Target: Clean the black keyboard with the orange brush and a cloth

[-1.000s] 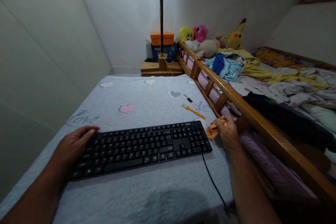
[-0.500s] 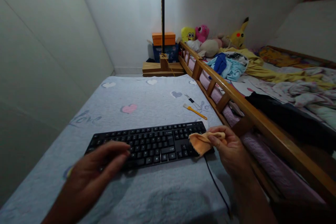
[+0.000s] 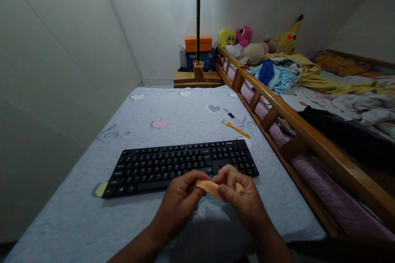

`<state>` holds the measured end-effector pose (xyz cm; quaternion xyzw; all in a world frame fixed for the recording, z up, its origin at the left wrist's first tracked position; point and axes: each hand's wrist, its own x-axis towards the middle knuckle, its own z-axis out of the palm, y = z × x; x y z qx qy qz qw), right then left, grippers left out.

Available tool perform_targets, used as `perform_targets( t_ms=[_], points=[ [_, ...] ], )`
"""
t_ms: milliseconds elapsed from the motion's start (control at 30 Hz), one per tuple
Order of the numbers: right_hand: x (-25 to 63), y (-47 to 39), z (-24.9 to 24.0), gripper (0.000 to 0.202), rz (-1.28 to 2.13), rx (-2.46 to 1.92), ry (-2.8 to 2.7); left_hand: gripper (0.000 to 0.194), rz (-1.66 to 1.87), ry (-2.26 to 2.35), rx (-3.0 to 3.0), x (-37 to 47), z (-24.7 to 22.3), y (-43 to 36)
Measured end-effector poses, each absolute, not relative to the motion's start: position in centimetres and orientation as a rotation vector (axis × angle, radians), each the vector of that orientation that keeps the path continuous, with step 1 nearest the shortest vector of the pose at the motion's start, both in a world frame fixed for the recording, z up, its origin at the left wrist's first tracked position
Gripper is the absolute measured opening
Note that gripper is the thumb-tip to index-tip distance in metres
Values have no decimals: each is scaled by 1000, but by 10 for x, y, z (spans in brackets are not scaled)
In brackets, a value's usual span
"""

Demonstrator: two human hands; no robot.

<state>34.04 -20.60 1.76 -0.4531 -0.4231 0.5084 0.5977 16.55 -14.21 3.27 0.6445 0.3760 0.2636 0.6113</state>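
A small orange cloth [image 3: 211, 188] is stretched between my two hands, just in front of the keyboard's near edge. My left hand [image 3: 182, 197] pinches its left end between thumb and fingers. The rest of it is bunched in my right hand [image 3: 239, 195], whose fingers are closed round it. Behind them the black keyboard [image 3: 173, 166] lies at a slight slant on the bedspread, its lower right part hidden by my hands.
Beyond the keyboard lie a yellow-handled brush [image 3: 236, 128] and a thin wire tool with a black middle [image 3: 231, 115]. A wooden bed rail [image 3: 296, 125] runs along the right side. A patterned bedspread [image 3: 185, 119] covers the surface. Boxes [image 3: 199, 44] stand at the back.
My right hand has brought the cloth leftward off the keyboard's right end. My left hand has moved right and taken hold of the cloth's other end. The view has shifted slightly.
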Motion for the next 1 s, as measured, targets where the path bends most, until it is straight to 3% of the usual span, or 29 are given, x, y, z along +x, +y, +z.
perform_targets(
  t_ms=[67,167,300,367,567,733,833,1000],
  points=[
    [337,-206,20,33,1267,-987,-1002,20,685,842,1543,164,30,-143],
    [333,-209,25,12,1343,-991,-1047,17,818,779,1676,162,28,-143],
    [333,-216,26,57,1411,-1071,-1146,19,866,736,1719,160,30,-143],
    [334,-218,24,65,1426,-1104,-1174,16,850,744,1697,158,31,-143],
    [334,-218,28,23,1360,-1295,-1274,15,786,862,1540,156,28,-143],
    [323,-213,30,33,1273,-1442,-1294,22,751,877,1540,158,25,-141],
    [319,-211,26,28,1188,-1478,-1307,28,729,856,1565,159,27,-141],
    [316,-211,21,22,1406,-1089,-1048,30,831,809,1577,160,31,-138]
  ],
)
